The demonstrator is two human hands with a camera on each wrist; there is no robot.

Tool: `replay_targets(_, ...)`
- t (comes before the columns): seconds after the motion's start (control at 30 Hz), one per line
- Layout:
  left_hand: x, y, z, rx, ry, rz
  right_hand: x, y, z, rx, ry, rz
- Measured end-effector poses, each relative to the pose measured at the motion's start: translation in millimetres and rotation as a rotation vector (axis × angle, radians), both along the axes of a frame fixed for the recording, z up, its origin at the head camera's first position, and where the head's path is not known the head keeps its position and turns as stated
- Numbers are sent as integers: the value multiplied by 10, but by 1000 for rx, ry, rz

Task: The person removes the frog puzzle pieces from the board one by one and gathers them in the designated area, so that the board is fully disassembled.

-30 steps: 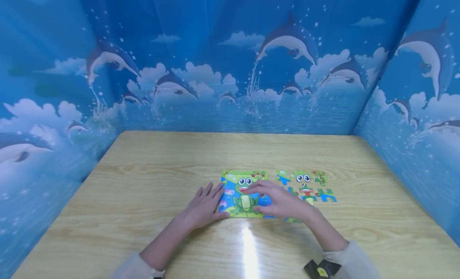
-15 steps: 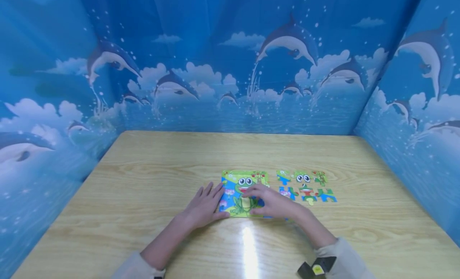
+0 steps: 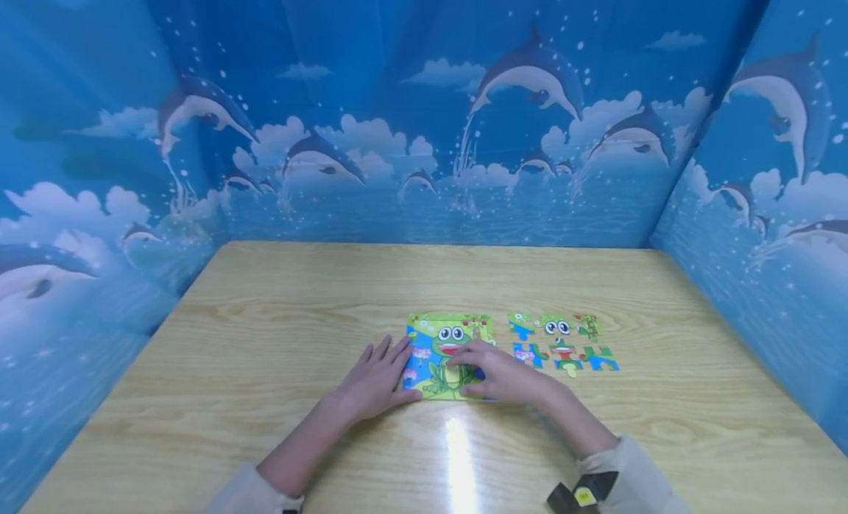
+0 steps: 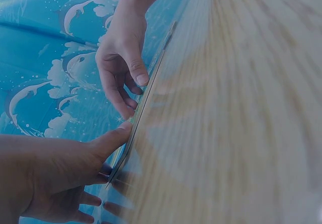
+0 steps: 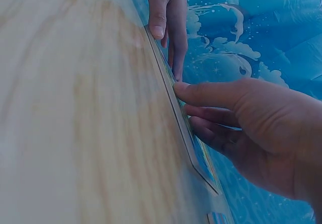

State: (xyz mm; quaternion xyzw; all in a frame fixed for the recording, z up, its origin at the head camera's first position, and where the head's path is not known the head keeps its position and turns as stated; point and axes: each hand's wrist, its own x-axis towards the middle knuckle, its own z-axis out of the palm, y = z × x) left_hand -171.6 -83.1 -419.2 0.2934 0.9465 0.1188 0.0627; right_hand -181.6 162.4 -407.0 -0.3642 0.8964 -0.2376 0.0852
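Note:
A flat puzzle board [image 3: 424, 330] with a smiling green frog on blue lies mid-table. My left hand [image 3: 379, 379] steadies its left side, fingers spread and thumb at the near left corner. My right hand [image 3: 503, 374] bends over the board's right half, with thumb and fingertips touching its face around the frog's belly. In the right wrist view, the right thumb [image 5: 211, 93] meets the board near its edge and the other fingers reach onto its surface. Whether a piece sits between those fingertips is hidden.
Loose puzzle pieces lie right of the board in rows, among them a piece with the frog's eyes [image 3: 556, 326] and one with its red mouth [image 3: 564, 352]. The right forearm hides part of the table [image 3: 318, 293]. Dolphin-print curtains [image 3: 371, 190] enclose the back and sides.
My right hand has shifted slightly left and lower over the board, uncovering a loose pink-flower piece, then stayed nearly still. My left hand has not moved.

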Motion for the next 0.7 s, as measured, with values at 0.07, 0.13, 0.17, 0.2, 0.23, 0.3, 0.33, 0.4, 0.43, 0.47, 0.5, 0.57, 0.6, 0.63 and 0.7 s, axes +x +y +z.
replay_targets(0.07, 0, -1, 0, 0, -1, 0, 3, -1, 3, 2, -2, -8)
replay_targets(0.13, 0, -1, 0, 3, 0, 0, 6, 0, 4, 6, -4, -19)
replay_targets(0.17, 0, -1, 0, 5, -1, 0, 9, 2, 6, 7, -4, -25)
replay_targets(0.2, 0, -2, -1, 7, 1, -1, 10, 4, 5, 6, -4, -28)
replay_targets(0.23, 0, -2, 1, 6, 2, 0, 10, 5, 2, 6, -2, -31)
replay_targets(0.3, 0, -1, 4, 6, 5, -1, 10, 6, -3, 5, 4, -31)
replay_targets(0.33, -1, -1, 4, 6, 6, -1, 9, 6, -5, 4, 7, -30)
replay_targets(0.4, -1, -1, 4, 3, 10, -1, 4, 2, -13, -3, 11, -24)
replay_targets(0.43, -1, -1, 5, 1, 11, -2, 3, -1, -14, -4, 13, -22)
replay_targets(0.47, 0, -1, 7, 3, 10, -2, 3, -2, -15, -5, 10, -21)
replay_targets(0.5, 1, -1, 8, 3, 8, -3, 2, -4, -15, -5, 8, -22)
replay_targets(0.57, 3, 0, 11, 6, 4, -4, 3, -5, -13, -10, 3, -21)
replay_targets(0.6, 4, 0, 13, 8, 1, -4, 4, -5, -11, -11, -1, -24)
replay_targets(0.63, 5, 1, 15, 11, -2, -5, 4, -5, -11, -13, -3, -24)
replay_targets(0.7, 7, 2, 20, 13, -4, -4, 6, -4, -6, -20, -6, -25)
